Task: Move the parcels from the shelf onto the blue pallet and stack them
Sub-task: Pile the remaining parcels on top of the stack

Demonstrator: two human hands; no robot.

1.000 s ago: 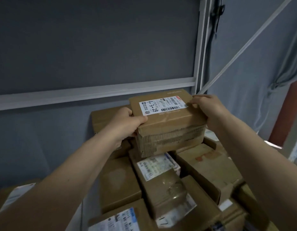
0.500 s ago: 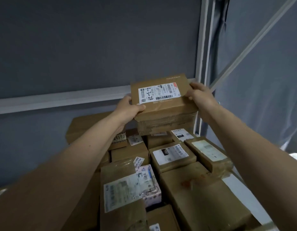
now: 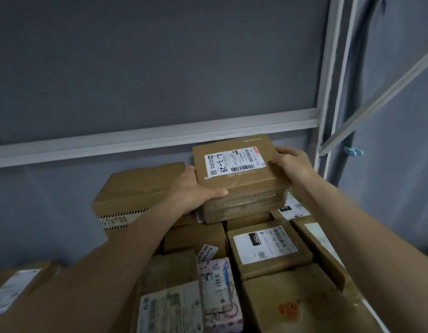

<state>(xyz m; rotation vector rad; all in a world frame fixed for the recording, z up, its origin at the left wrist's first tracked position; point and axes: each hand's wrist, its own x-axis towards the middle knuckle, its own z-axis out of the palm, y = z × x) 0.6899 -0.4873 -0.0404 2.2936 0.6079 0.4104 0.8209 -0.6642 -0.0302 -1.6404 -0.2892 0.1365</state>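
A brown cardboard parcel (image 3: 237, 183) with a white shipping label and handwritten digits sits at the back of a stack of parcels. My left hand (image 3: 196, 191) grips its left front corner, thumb on top. My right hand (image 3: 292, 162) holds its right top edge, fingers curled over the corner. The parcel's bottom rests on or just above the boxes beneath it. The blue pallet is hidden under the stack.
A large box (image 3: 136, 198) with striped tape stands left of the held parcel. A labelled box (image 3: 266, 248), a pink printed packet (image 3: 220, 292) and other parcels fill the foreground. A white rail (image 3: 136, 143) and post (image 3: 328, 92) run behind against grey fabric.
Both hands carried the parcel forward and lowered it onto the back of the stack. The view tilted down over the pile.
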